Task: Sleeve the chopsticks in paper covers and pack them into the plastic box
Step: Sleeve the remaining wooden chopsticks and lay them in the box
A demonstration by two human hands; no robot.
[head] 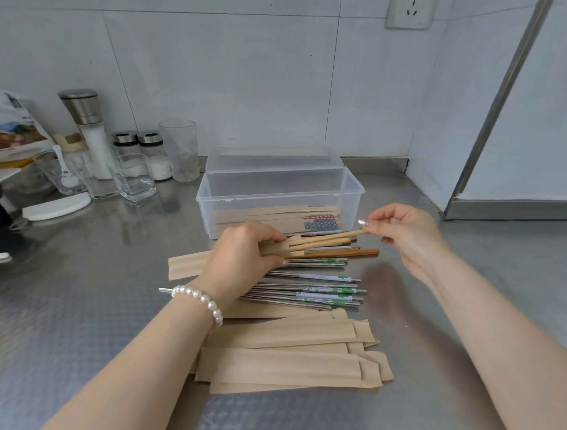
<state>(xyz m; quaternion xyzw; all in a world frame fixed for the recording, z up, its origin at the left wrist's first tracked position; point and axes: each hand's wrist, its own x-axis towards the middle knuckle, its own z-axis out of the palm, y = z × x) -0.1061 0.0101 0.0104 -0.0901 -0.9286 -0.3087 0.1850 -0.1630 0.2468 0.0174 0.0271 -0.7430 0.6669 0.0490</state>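
Left hand [244, 249] grips paper sleeve [186, 266], hiding its mouth; right hand [404, 231] pinches wooden chopsticks [326, 240], tips hidden inside.

Brushed steel counter [82, 291], shiny, with a faint embossed pattern along its near edge. The storage box [281, 195] is clear, glossy plastic. Matt brown paper sleeves [283, 356] lie flat and smooth. Polished metal chopsticks [312, 289] gleam beside pale, matt wooden chopsticks [323, 240]. Glossy white wall tiles [235, 69]; clear glass tumblers [132, 176] at the back left corner.
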